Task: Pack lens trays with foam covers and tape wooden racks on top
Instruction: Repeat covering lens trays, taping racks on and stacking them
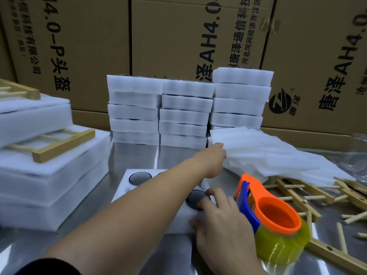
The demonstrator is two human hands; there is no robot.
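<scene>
A white foam lens tray [127, 192] lies on the metal table in front of me, with dark round lenses [140, 178] set in its holes. My right hand [220, 221] rests on the tray's right part, fingers spread, fingertips on a lens. My left arm crosses over the tray and my left hand [215, 158] pinches the near-left edge of the pile of thin white foam covers [278, 155]. Loose wooden racks [294, 193] lie under and beside that pile. An orange and blue tape dispenser [274, 219] with yellowish tape stands just right of my right hand.
Three stacks of foam trays [184, 108] stand at the back of the table. On the left are packed trays with wooden racks on top [51, 144]. Large cardboard boxes [178, 36] wall off the back. Loose sticks [355, 215] lie at the right edge.
</scene>
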